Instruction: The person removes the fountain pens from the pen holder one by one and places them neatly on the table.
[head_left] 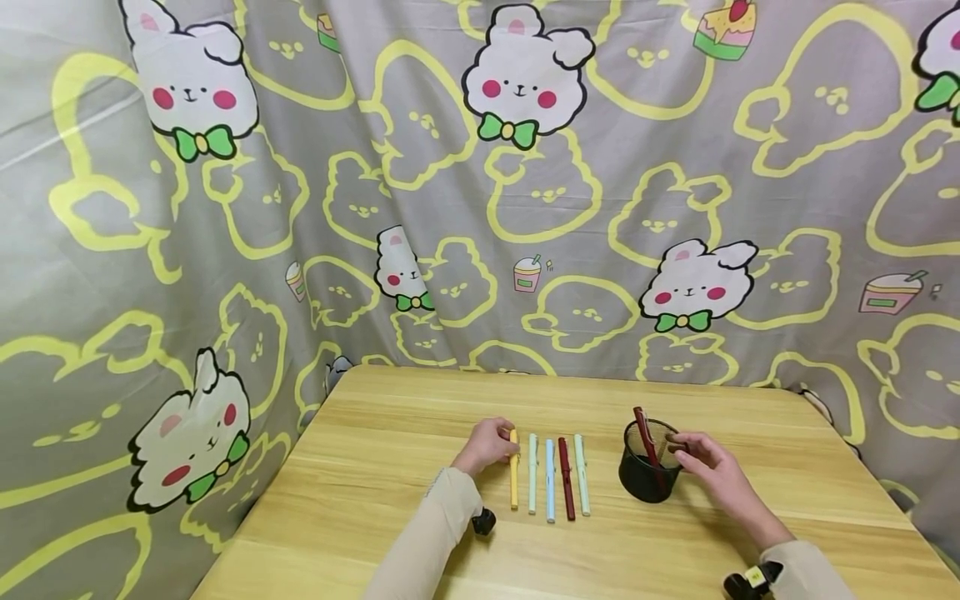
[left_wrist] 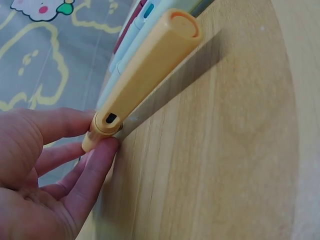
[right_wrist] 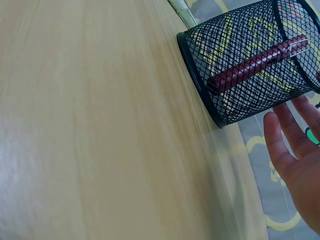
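Note:
My left hand (head_left: 487,446) pinches a yellow pen (head_left: 514,483) near its far end, thumb and fingers on either side, as the left wrist view shows. That pen (left_wrist: 150,70) casts a shadow on the wood; whether it is fully off the table I cannot tell. To its right lie a light green pen (head_left: 532,479), a light blue pen (head_left: 551,483), a dark red pen (head_left: 567,483) and another light green pen (head_left: 582,479), side by side. A black mesh pen holder (head_left: 645,485) stands upright with a dark red pen (right_wrist: 250,67) leaning inside. Beside its rim, my right hand (head_left: 716,471) has loosely bent fingers; contact is unclear.
The wooden table (head_left: 360,467) carries everything. A grey curtain (head_left: 570,333) with cartoon rabbits hangs behind its far edge and along the left side. Dark wrist cameras sit by the left sleeve (head_left: 427,525) and the right sleeve (head_left: 806,571).

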